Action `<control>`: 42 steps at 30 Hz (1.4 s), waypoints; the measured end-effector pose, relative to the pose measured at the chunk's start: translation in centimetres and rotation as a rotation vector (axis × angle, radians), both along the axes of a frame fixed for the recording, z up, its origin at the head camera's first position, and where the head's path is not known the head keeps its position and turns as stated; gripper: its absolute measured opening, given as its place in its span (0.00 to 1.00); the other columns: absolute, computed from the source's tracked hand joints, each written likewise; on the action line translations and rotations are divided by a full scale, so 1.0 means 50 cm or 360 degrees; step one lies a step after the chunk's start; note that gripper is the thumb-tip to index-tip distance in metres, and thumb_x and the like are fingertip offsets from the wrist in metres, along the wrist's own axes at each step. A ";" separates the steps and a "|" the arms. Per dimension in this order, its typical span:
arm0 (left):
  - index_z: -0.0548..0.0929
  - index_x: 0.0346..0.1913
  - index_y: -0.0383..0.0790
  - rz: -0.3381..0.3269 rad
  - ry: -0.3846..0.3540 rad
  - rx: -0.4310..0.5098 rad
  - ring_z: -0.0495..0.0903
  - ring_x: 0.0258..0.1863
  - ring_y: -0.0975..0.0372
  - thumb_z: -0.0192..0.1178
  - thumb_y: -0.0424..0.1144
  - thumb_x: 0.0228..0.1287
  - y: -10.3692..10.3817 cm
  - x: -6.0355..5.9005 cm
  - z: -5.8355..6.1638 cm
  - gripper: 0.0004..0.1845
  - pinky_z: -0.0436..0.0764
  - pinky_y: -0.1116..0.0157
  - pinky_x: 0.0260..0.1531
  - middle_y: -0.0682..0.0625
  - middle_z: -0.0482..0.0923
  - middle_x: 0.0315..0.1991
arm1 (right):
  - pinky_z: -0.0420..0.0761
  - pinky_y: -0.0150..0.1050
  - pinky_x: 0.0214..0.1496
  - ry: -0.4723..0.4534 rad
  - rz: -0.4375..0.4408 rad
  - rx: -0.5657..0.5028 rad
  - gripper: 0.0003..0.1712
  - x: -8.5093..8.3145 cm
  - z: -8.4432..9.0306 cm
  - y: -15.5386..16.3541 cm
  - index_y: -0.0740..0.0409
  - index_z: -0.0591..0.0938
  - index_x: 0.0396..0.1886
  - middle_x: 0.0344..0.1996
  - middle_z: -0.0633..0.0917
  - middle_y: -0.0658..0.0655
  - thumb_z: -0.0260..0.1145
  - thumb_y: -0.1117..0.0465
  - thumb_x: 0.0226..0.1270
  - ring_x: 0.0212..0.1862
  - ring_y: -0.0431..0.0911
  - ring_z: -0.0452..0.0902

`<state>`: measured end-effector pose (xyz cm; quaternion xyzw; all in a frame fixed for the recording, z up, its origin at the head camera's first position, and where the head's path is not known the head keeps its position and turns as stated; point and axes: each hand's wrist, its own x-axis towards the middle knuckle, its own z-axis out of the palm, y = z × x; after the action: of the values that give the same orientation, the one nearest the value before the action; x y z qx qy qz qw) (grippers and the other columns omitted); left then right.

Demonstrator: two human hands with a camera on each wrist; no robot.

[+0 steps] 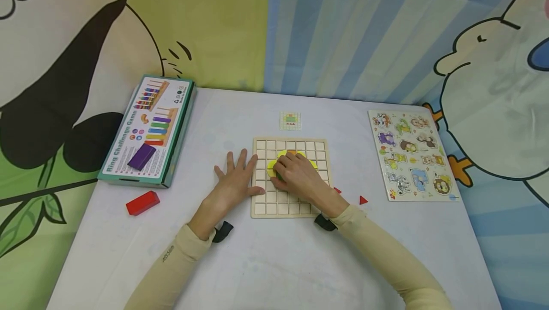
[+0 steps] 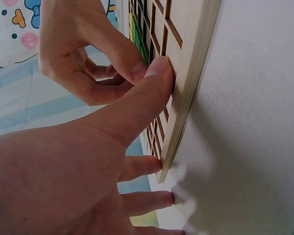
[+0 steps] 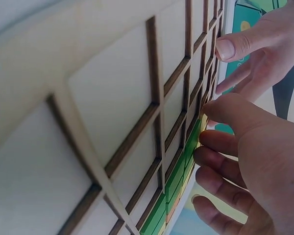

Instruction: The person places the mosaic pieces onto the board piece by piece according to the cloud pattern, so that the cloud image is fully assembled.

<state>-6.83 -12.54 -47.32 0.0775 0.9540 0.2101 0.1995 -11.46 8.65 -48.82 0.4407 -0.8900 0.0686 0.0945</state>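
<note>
Two hands (image 1: pixel 233 183), one grid board (image 1: pixel 261 205), two red triangles (image 1: pixel 363 200), one red block (image 1: pixel 142 202).

Two bare hands: left hand (image 1: pixel 235 183), right hand (image 1: pixel 300 172). Long, close-fitting cream sleeves (image 1: pixel 180 262) down to both wrists, the cloth smooth with light creases near the elbows. Small dark lettering printed on the left sleeve, too small to read. Black strap (image 1: pixel 222 231) at the left wrist, beside the cuff; another black strap (image 1: pixel 324 223) at the right wrist. Short, unpainted fingernails.

Pale wood grid board (image 1: pixel 289 207) — yellow, green pcs (image 1: pixel 274 164); red block (image 1: pixel 142 202).
</note>
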 end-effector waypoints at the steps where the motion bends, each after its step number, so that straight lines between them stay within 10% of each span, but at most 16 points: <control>1: 0.51 0.82 0.41 -0.0002 -0.0003 -0.0001 0.33 0.78 0.29 0.68 0.59 0.61 0.002 0.000 -0.001 0.55 0.46 0.19 0.61 0.33 0.38 0.82 | 0.82 0.46 0.54 -0.0003 -0.0004 0.0001 0.13 0.001 0.000 0.002 0.55 0.87 0.37 0.37 0.87 0.53 0.71 0.49 0.67 0.46 0.50 0.82; 42: 0.50 0.82 0.39 0.0007 0.0008 0.0061 0.32 0.77 0.28 0.70 0.56 0.60 0.001 -0.001 0.002 0.56 0.43 0.18 0.60 0.31 0.38 0.81 | 0.80 0.45 0.37 -0.0055 -0.0355 -0.0136 0.15 0.073 0.000 0.314 0.57 0.88 0.41 0.38 0.87 0.56 0.78 0.54 0.58 0.39 0.50 0.82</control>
<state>-6.89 -12.48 -47.24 0.0797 0.9504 0.2285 0.1952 -7.82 24.36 -48.82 0.3332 -0.9313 0.1030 0.1049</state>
